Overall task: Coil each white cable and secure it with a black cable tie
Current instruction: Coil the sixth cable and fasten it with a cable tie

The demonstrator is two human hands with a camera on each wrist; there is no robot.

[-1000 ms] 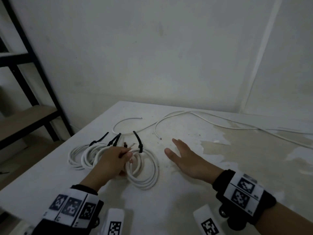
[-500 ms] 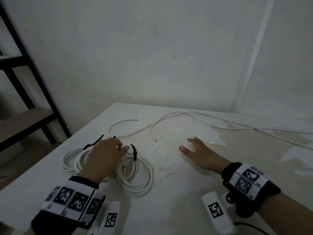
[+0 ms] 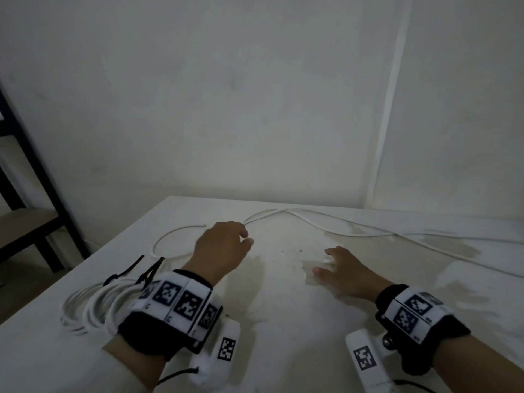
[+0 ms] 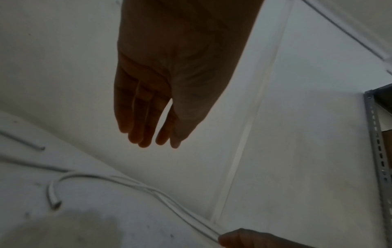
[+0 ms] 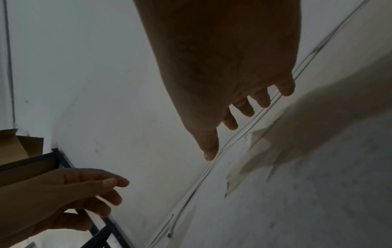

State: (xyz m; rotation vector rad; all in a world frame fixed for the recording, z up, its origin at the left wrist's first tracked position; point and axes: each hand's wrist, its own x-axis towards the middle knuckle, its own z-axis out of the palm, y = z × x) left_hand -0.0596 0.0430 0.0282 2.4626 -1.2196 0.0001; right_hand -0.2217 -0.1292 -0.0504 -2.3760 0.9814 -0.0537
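White cables (image 3: 326,226) lie loose across the far side of the table (image 3: 283,321), two long runs crossing near the back edge and trailing off to my right. One short curved end (image 3: 170,239) loops round on the table just left of my left hand, and in my left wrist view another cut end (image 4: 53,198) curls on the tabletop below my fingers.

My left hand (image 3: 224,248) hangs above the table near that crossing, palm down, holding nothing. From the left wrist view its fingers (image 4: 137,120) reach forward, straight and close together, with the thumb alongside them. I cannot tell whether the fingertips touch a cable.

My right hand (image 3: 344,270) is low over the middle of the table, palm down, fingers spread and relaxed, gripping nothing. In my right wrist view its fingertips (image 5: 246,109) point toward the two cable runs by the wall, apart from them.

Near my left wrist, at the front left of the table, sit the finished coils (image 3: 93,304), stacked partly on one another. Black cable ties (image 3: 127,272) stick up from their far side, the tails pointing away from me.

A dark metal shelf (image 3: 34,180) stands to the left of the table. The tabletop paint is worn in patches (image 3: 442,248) on the right.
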